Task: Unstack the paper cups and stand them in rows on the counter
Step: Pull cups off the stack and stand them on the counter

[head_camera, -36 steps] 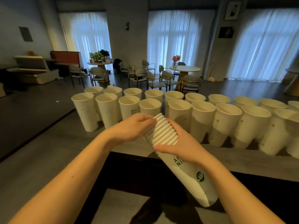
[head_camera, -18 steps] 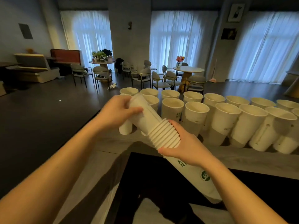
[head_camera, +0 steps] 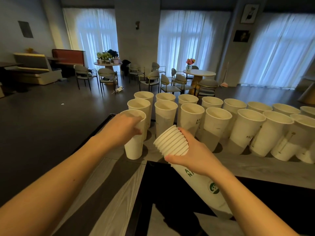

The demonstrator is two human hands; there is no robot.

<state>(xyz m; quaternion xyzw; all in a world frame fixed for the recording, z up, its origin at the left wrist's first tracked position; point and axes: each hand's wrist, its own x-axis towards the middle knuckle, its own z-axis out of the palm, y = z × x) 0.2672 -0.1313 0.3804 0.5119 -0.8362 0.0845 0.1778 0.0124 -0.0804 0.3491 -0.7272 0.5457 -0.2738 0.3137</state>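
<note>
**Paper cups: one being stood at the left end of the rows**

As the left hand (head_camera: 125,128) sets a single cup (head_camera: 134,135) down at centre-left of the frame, we log the step as placement: its base looks to be on or just above the counter (head_camera: 255,169), nearest us in a short column of cups at the rows' left end. Fingers and thumb are curled round the cup's upper wall. The right hand (head_camera: 192,154), at lower centre, grips the remaining stack (head_camera: 172,142) just below its bunched rims, fingers wrapped round it, the stack tilted up and to the left.

Two rows of standing cups (head_camera: 216,126) run from centre to the right edge.

In our judgement the next move calls for releasing the placed cup without tipping it, then pinching the stack's top rim to free one cup only.

Items unclear: whether the cup's base fully rests on the counter; the left fingertips, behind the cup; the count left in the stack; the rows' right end, cut off by the frame; the print on the cups, too small to read whole.
</note>
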